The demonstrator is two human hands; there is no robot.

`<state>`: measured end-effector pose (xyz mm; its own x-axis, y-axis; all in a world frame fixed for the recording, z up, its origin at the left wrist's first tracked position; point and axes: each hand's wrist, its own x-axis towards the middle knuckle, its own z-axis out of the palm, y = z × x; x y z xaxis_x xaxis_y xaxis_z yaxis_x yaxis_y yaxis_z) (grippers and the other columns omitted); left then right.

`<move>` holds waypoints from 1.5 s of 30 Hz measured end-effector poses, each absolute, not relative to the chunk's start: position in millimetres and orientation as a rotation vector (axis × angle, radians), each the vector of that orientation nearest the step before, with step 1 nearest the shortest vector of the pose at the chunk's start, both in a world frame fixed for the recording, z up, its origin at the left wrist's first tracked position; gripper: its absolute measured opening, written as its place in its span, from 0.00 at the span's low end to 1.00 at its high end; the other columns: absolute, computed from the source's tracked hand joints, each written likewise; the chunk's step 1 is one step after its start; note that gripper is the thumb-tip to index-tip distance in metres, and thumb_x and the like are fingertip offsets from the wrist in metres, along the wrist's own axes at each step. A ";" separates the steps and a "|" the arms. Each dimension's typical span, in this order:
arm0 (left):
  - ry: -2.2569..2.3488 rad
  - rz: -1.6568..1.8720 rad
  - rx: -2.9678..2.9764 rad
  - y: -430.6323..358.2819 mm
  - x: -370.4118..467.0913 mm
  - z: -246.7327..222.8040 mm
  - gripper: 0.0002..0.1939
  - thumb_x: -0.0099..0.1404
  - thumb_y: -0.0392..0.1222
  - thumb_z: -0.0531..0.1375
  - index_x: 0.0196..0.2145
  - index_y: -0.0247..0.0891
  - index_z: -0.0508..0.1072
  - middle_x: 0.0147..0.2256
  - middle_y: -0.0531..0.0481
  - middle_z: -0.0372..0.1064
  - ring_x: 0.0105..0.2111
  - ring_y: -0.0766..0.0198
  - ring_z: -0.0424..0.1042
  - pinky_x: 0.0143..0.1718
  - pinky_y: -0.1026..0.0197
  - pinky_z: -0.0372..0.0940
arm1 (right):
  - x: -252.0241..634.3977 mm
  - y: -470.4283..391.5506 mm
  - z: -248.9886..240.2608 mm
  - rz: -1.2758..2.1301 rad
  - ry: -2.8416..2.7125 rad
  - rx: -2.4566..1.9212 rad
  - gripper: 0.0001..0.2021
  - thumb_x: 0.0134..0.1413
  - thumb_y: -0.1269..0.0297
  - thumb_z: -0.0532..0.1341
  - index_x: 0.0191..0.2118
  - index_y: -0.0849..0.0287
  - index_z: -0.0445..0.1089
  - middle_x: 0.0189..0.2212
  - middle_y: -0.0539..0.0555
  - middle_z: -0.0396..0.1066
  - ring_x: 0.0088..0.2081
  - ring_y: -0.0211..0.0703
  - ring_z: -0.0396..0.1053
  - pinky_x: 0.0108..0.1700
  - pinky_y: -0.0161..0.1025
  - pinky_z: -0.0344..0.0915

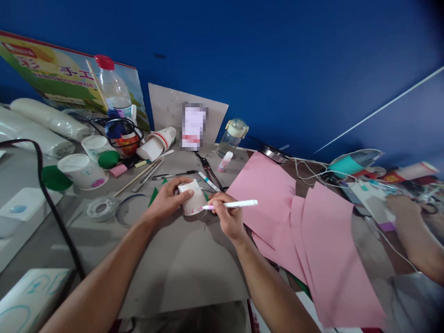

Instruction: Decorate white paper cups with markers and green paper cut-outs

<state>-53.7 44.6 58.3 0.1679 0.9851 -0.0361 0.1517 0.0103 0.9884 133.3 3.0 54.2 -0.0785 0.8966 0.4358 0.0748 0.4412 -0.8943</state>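
Observation:
A white paper cup (194, 204) is held upside down and a little tilted over the table, with my left hand (172, 193) closed round its left side and top. Pink marks run along its lower rim, and faint blue-green lines show higher up. My right hand (227, 216) grips a white marker pen (243, 203) whose pink tip meets the cup near the rim. Just behind the hands lie a blue-and-white marker (208, 181), a black pen (173, 175) and dark-handled scissors (208, 169). Green paper scraps (153, 196) stick out beside my left hand.
Pink paper sheets (267, 194) spread to the right, near another person's arm (412, 231). A glue stick (225, 162), a glass jar (231, 138) and a phone (193, 125) stand at the back. Left are decorated paper cups (81, 169), clear tape (100, 209) and a bottle (113, 83).

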 end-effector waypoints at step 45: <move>1.242 0.986 1.465 47.3 -55.2 50.7 0.28 0.54 0.56 0.63 0.46 0.32 0.73 0.42 0.42 0.74 0.39 0.54 0.72 0.39 0.56 0.67 | 131.1 0.5 55.8 0.656 -1.732 -0.971 0.09 0.59 0.68 0.54 0.29 0.56 0.68 0.25 0.51 0.69 0.32 0.42 0.69 0.38 0.41 0.65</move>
